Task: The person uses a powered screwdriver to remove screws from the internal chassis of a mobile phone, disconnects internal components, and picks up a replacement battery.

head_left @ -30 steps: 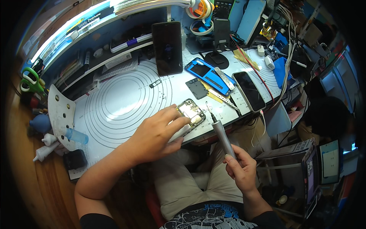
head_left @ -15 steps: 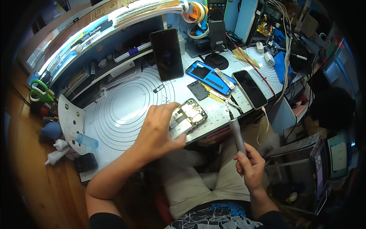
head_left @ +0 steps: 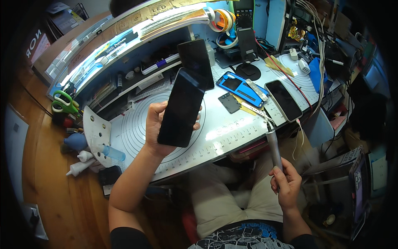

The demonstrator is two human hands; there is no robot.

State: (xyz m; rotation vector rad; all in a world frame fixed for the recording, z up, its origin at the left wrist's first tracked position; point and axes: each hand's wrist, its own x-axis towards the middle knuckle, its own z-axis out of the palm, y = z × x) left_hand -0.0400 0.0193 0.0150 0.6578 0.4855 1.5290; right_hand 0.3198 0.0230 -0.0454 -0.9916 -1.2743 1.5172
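A black phone point(head_left: 180, 107) is held upright in my left hand point(head_left: 154, 123), its dark screen toward me and my fingers wrapped round its sides, above the mat. Near the desk's front edge at right, my right hand point(head_left: 286, 180) grips a silver electric screwdriver point(head_left: 273, 146) whose dark tip points up the desk. Beyond it lie a blue phone housing point(head_left: 240, 88), a small dark cover plate point(head_left: 229, 102), white tweezers point(head_left: 251, 108) and another phone point(head_left: 282, 99) with a white cable. A dark tablet-like phone point(head_left: 195, 56) stands behind the held phone.
The desk mat point(head_left: 124, 141) has rings and a ruler edge. A shelf point(head_left: 157, 70), phone stand point(head_left: 246, 56) and cable bundle point(head_left: 315, 29) line the back; scissors point(head_left: 62, 101), a blower point(head_left: 74, 142) and bottles point(head_left: 110, 152) sit left. A clear-sided box point(head_left: 340, 195) is lower right.
My left hand has raised the phone from the mat and turned it over, from exposed internals to the dark screen. The screwdriver in my right hand has shifted right in the picture.
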